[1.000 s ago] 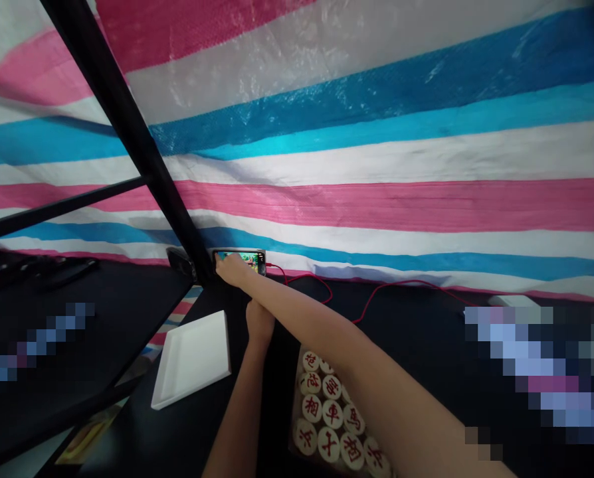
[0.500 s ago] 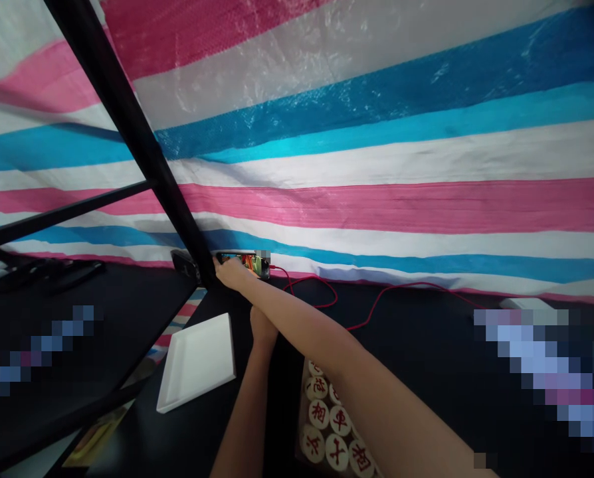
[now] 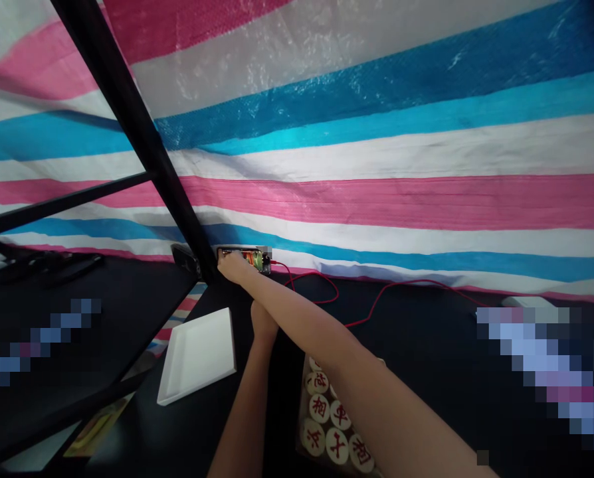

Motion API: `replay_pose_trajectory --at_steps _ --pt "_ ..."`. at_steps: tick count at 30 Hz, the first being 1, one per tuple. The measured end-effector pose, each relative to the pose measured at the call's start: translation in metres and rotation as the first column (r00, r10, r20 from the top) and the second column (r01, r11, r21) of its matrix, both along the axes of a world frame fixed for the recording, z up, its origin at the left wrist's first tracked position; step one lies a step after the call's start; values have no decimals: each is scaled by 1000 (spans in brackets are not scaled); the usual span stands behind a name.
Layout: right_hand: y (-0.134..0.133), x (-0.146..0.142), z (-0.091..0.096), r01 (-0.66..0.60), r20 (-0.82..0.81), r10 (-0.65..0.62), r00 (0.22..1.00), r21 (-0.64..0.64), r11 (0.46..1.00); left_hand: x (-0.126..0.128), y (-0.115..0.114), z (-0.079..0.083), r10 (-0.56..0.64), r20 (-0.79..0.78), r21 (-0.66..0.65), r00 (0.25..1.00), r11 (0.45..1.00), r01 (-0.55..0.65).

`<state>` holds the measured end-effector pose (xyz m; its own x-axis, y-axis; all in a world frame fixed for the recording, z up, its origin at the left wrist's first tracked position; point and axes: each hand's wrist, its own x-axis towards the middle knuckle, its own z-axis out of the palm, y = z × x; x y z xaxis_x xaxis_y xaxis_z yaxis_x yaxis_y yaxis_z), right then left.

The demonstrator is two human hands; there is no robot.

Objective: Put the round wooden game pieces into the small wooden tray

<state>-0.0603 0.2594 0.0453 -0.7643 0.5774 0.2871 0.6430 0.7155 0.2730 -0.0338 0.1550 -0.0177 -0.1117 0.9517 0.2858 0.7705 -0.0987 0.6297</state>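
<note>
My right hand (image 3: 233, 267) reaches far forward and rests on a phone (image 3: 250, 257) with a lit screen that leans against the striped tarp. Its fingers curl over the phone's left end. A red cable (image 3: 321, 292) runs from the phone's right end across the black table. My left hand (image 3: 263, 318) lies on the table under my right forearm, curled with its back toward me; its fingers are hidden. A bag of round wooden chess pieces (image 3: 329, 425) with red characters lies by my right arm.
A white square tray (image 3: 197, 355) sits left of my left arm. A black metal post (image 3: 137, 139) slants up from beside the phone. A second black table (image 3: 52, 332) stands at the left. The striped tarp (image 3: 377, 166) closes off the back.
My right hand stays on the phone. The view has shifted slightly, so the chess pieces sit lower in the picture. The left hand has hardly moved.
</note>
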Motion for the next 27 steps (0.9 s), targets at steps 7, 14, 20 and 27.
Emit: replay_pose_trajectory --at_steps 7,14,20,27 --pt "-1 7 2 -52 0 52 999 47 998 5 -2 11 56 -141 -150 988 986 -78" --pt "-67 103 44 -5 -92 4 996 -18 1000 1 -1 9 87 181 -85 980 994 -72" --pt "-197 251 58 123 -315 -217 924 -292 948 -2 -17 13 -50 324 -19 945 998 59" --pt "-270 297 23 175 -468 -339 816 -359 917 -9 -39 9 -48 240 -8 970 999 52"
